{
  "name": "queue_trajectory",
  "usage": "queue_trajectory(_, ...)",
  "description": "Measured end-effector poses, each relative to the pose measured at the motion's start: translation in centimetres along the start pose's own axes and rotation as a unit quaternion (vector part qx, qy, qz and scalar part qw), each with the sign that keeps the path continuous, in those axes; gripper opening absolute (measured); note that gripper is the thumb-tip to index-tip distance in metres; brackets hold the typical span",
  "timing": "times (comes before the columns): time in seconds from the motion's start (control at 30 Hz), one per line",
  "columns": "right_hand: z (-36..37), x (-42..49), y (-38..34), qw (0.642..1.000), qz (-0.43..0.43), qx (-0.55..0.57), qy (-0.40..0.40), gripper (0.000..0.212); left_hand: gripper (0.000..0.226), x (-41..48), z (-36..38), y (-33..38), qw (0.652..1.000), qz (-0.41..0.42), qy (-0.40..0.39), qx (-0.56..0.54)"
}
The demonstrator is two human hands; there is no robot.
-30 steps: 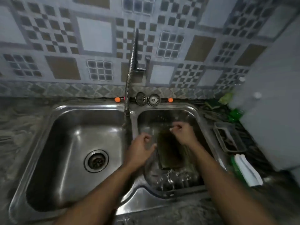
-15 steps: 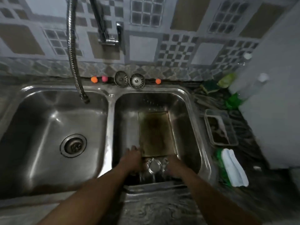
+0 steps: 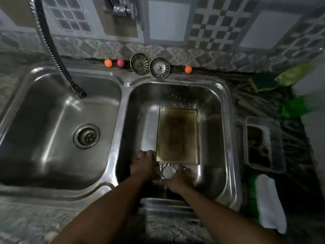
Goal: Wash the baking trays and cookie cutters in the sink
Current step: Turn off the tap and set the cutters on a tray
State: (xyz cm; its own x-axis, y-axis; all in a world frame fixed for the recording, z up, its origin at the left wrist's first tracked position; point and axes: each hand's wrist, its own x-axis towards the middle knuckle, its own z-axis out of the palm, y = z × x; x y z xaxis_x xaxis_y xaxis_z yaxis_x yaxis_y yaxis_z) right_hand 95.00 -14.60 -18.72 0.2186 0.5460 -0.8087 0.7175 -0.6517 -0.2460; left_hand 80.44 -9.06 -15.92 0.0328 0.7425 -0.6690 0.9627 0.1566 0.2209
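**A:** Head view: where is the baking tray [image 3: 177, 136]?
**B:** Flat on the bottom of the right basin [image 3: 216, 106] of the sink [image 3: 123, 81], stained brown, its long side running away from the person.
**A:** And the cookie cutters [image 3: 168, 171]?
**B:** Bunched at the tray's near end, with a round one between the two hands.
**A:** What are the hands doing?
**B:** The left hand [image 3: 144, 164] is at the tray's near left corner, fingers bent down. The right hand [image 3: 179, 181] touches the round cutter. Whether either one grips anything, I cannot tell.
**A:** Anything else?
**B:** A hose tap [image 3: 56, 55] hangs over the left basin [image 3: 44, 138], two strainers [image 3: 140, 63] stand at the back rim, and a white cloth [image 3: 270, 203] lies on the tabletop [image 3: 35, 217] at right.
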Motion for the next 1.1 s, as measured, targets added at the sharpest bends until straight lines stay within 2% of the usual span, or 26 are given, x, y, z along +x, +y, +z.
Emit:
queue_trajectory(0.13, 0.5, 0.1, -1.5, 0.998, 0.058, 0.010, 0.017, 0.119, 0.076, 0.2, 0.7, 0.1, 0.999, -0.022, -0.010, 0.030)
queue_trajectory(0.23, 1.3, 0.4, -2.7, 0.994, 0.103, 0.004, 0.023, 0.114, 0.071, 0.4, 1.1, -0.3, 0.999, -0.014, 0.003, 0.029)
queue_trajectory(0.4, 1.2, 0.3, -3.4, 0.992, 0.111, -0.006, 0.051, 0.091, 0.062, 1.0, 1.2, -1.0, 1.000, 0.012, 0.002, 0.023)
queue_trajectory(0.47, 0.8, 0.1, -3.2, 0.993, 0.101, -0.026, 0.048, 0.095, 0.058, 1.1, 0.9, -1.3, 1.000, 0.015, -0.005, 0.017)
queue_trajectory(0.6, -0.6, -0.8, -2.4, 0.991, 0.076, -0.104, 0.025, 0.116, 0.055, 0.9, -0.3, -1.6, 0.999, 0.007, -0.027, 0.040)
queue_trajectory(0.7, -2.1, -1.9, -2.1, 0.994, 0.062, -0.090, 0.002, 0.116, 0.036, 0.4, -2.5, -1.6, 0.996, 0.018, -0.075, 0.044)
queue_trajectory(0.77, -3.4, -2.8, -2.1, 0.997, 0.039, -0.060, -0.025, 0.099, 0.029, 0.5, -4.0, -1.4, 0.995, 0.014, -0.099, 0.030)
queue_trajectory(0.83, -5.2, -3.3, -2.1, 0.998, 0.000, 0.017, -0.056, 0.060, 0.033, 0.4, -5.3, -0.9, 0.994, 0.008, -0.101, 0.029)
queue_trajectory(0.87, -6.2, -3.4, -2.2, 0.997, -0.024, 0.046, -0.065, 0.048, 0.036, 0.6, -5.8, -0.6, 0.995, 0.009, -0.093, 0.030)
queue_trajectory(0.93, -8.3, -3.4, -2.8, 0.997, -0.074, 0.018, -0.033, 0.044, 0.043, 1.1, -6.4, 0.0, 0.998, 0.026, -0.057, 0.021)
queue_trajectory(1.03, -10.9, -2.5, -3.8, 0.982, -0.143, -0.074, 0.100, 0.055, 0.052, 2.3, -7.1, 1.4, 0.996, 0.085, 0.003, 0.015)
queue_trajectory(1.1, -12.4, -1.7, -4.4, 0.973, -0.164, -0.090, 0.132, 0.059, 0.064, 3.0, -6.8, 2.6, 0.993, 0.111, 0.040, 0.015)
